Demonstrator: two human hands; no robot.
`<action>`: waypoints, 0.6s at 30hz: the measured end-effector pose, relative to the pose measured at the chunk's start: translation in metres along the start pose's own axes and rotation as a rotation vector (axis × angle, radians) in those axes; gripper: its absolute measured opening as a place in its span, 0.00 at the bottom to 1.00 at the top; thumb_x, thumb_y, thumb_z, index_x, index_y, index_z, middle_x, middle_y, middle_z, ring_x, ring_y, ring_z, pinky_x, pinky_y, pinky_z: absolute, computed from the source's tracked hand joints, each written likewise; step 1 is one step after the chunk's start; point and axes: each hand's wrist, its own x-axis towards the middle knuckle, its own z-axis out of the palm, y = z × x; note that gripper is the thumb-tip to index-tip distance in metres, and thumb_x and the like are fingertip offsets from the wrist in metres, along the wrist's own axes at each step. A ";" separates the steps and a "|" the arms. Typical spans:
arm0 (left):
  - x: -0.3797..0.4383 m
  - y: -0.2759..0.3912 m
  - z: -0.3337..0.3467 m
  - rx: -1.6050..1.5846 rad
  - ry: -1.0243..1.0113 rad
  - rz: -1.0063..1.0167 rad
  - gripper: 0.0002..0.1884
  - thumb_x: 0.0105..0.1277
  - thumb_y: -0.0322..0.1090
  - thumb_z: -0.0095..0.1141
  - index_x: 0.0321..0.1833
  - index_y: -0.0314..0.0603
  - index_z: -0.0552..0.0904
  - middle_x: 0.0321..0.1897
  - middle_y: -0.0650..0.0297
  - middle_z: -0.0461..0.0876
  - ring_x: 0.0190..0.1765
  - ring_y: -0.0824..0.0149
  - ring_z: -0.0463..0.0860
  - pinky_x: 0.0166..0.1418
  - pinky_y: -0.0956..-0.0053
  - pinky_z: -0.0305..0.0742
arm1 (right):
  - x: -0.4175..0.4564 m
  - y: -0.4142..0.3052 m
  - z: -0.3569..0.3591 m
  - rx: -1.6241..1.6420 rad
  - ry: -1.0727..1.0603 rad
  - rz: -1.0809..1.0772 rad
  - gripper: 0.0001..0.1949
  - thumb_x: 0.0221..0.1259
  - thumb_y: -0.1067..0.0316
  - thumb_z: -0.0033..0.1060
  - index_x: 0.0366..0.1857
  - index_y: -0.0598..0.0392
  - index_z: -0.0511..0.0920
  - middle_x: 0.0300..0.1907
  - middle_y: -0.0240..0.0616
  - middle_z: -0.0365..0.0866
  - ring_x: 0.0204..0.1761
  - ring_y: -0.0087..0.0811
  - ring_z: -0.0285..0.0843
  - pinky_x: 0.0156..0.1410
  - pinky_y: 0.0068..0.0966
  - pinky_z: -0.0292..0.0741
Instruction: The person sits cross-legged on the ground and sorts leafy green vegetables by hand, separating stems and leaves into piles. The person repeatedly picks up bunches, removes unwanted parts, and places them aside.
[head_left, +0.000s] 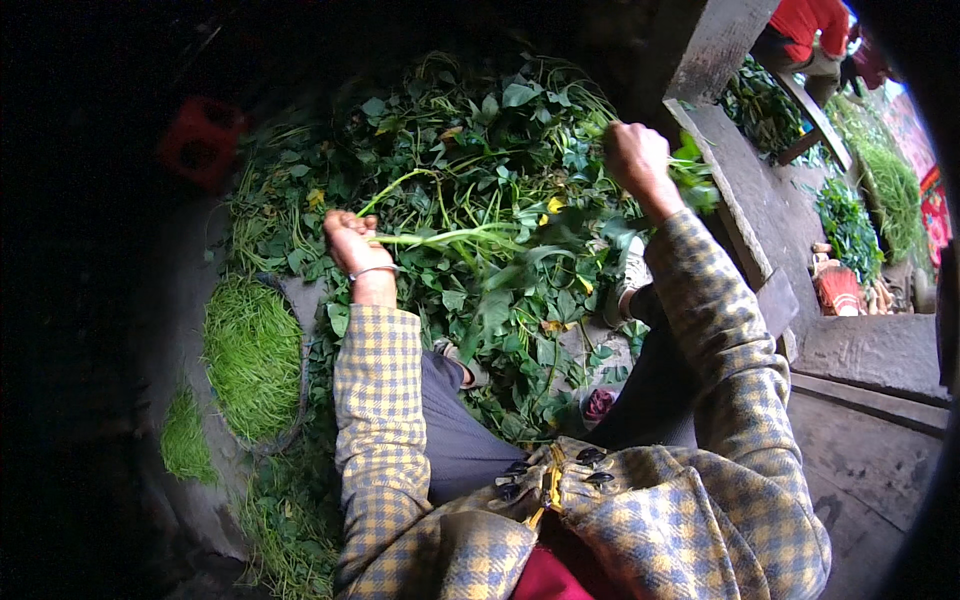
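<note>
A broad heap of leafy green vines (450, 300) covers the floor between and beyond my feet, with a few yellow leaves among the green. My left hand (354, 244), a metal bangle at its wrist, grips pale green vine stems (442, 237) that stretch to the right above the heap. Their leafy ends are blurred. Farther right, my right hand (637, 157) is closed in a fist near the heap's right edge. Blurred green leaves (694, 176) show just beside it, and its fingers hide whatever lies inside.
On the left stands a round basket (304, 367) of cut green stalks, a smaller grass pile (187, 439) beside it. A red plastic crate (202, 142) sits in shadow. Past the doorway sill (720, 180), a person in red (806, 30) is near a wooden bench (814, 112) and more greenery (847, 225).
</note>
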 end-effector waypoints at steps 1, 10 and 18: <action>0.006 0.006 -0.005 -0.008 0.068 0.030 0.15 0.65 0.35 0.43 0.18 0.49 0.62 0.12 0.71 0.59 0.17 0.74 0.57 0.30 0.74 0.65 | 0.003 0.007 -0.001 -0.066 0.008 0.069 0.07 0.52 0.64 0.53 0.23 0.53 0.78 0.23 0.47 0.79 0.27 0.47 0.80 0.30 0.39 0.75; -0.002 -0.018 0.001 -0.194 -0.005 -0.009 0.13 0.64 0.36 0.41 0.20 0.49 0.62 0.15 0.72 0.59 0.21 0.74 0.59 0.40 0.70 0.69 | -0.068 -0.118 0.034 1.236 -1.196 0.157 0.25 0.60 0.37 0.48 0.36 0.51 0.81 0.21 0.26 0.75 0.17 0.19 0.61 0.22 0.19 0.63; -0.050 -0.037 0.023 -0.161 -0.385 -0.114 0.16 0.69 0.40 0.42 0.21 0.45 0.65 0.19 0.68 0.64 0.25 0.72 0.64 0.47 0.68 0.72 | -0.046 -0.128 0.047 1.879 -0.838 0.752 0.18 0.64 0.48 0.51 0.21 0.49 0.73 0.11 0.19 0.56 0.12 0.16 0.43 0.19 0.19 0.43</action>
